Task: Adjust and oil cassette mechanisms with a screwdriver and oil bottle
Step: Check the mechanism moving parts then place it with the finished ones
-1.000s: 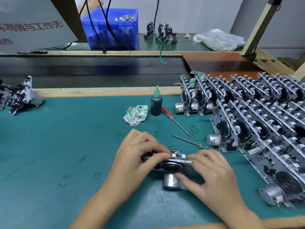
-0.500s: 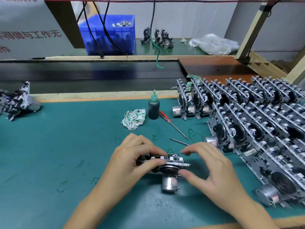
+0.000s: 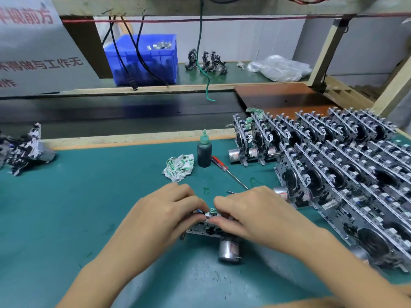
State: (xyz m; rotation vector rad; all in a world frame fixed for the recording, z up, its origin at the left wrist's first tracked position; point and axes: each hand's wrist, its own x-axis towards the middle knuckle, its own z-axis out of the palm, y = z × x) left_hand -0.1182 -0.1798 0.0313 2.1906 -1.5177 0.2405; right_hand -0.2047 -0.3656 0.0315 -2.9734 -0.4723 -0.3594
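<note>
A cassette mechanism [image 3: 211, 230] with a silver motor [image 3: 229, 250] lies on the green mat [image 3: 89, 207] in front of me. My left hand [image 3: 164, 216] grips its left side with curled fingers. My right hand [image 3: 251, 214] covers its right side, its fingers curled over the top edge. Most of the mechanism is hidden under both hands. Behind them stands a dark oil bottle [image 3: 204, 152] with a green nozzle. A red-handled screwdriver [image 3: 229, 172] lies to its right, and a second thin metal tool [image 3: 231, 192] peeks out beyond my right hand.
A crumpled printed cloth [image 3: 179, 166] lies left of the bottle. Rows of several upright cassette mechanisms [image 3: 338, 165] fill the right side. Another mechanism pile [image 3: 22, 150] sits at the far left. A blue bin [image 3: 144, 58] and a plastic bag [image 3: 280, 67] stand on the back shelf.
My right hand has come back down onto the mechanism's right side after lifting off it. The mechanism has tipped slightly, and my view has tilted upward.
</note>
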